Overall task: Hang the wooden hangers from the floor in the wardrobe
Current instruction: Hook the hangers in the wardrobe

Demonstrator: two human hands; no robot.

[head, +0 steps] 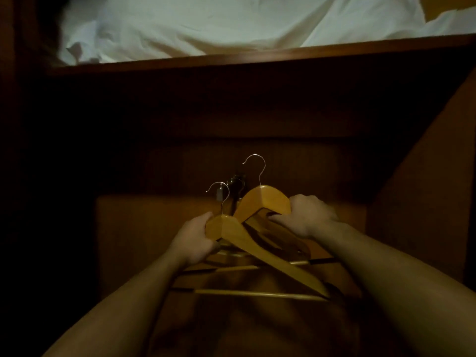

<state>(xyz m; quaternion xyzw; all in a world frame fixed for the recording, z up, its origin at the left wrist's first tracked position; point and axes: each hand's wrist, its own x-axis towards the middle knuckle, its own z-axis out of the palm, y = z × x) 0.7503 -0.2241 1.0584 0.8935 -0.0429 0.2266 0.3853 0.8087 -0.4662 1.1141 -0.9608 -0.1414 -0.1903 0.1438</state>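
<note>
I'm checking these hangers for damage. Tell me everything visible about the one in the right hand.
The hanger is glossy honey-coloured wood with broad curved shoulders and a thin silvery hook pointing up. The right hand grips its right shoulder, fingers curled underneath. Its left shoulder passes behind the other hanger. No damage shows, though the light is dim.

The 2 hangers (265,199) are yellow wood, smooth and lacquered, with a soft gloss. Their hooks (260,168) are thin, bright metal wire that glints. The bars (257,294) at 6 o'clock are plain round wood with dark matt ends. At 12 o'clock the sheet (206,24) is white cloth, matt and creased. The shelf (257,59) under it and the panel (425,176) at 3 o'clock are dark brown wood, smooth.
</note>
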